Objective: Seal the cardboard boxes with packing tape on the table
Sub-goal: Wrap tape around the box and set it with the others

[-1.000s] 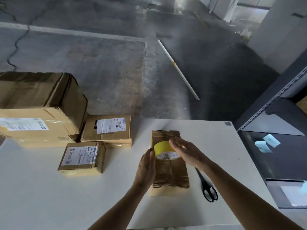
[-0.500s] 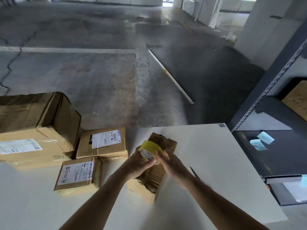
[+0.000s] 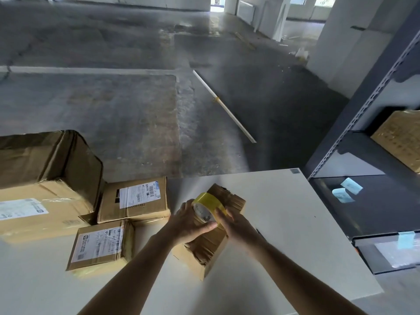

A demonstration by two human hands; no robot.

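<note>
- Right, state: left hand [image 3: 189, 222] is wrapped round the round yellow roll of packing tape [image 3: 208, 204]. The right hand [image 3: 237, 227] has curled fingers on the roll's outer band.
- I can't tell whether a free tape end is already pinched. My read is that this step is finding and peeling it.
- The roll is held just above the narrow brown cardboard box [image 3: 211, 248]. That box lies skewed on the white surface [image 3: 284, 223], with its far end pointing away to the right.
- Doing it well: lock the roll with the left hand and turn it slowly under a right fingernail until the edge catches. Peel square to the roll, because a slanted pull probably splits the tape.
- Pull only a short tail, then stick it on the box's far end and press it down before unrolling along the seam.
- The box top is already creased and wrapped in brown tape, so rub the strip flat as it goes or it will bridge the wrinkles.
- The box is light and nothing holds it, so it will likely slide under tape tension. Pin it with a palm.
- Three more labelled brown cardboard boxes [image 3: 134, 201] are grouped well to the left, out of the working path.
</note>
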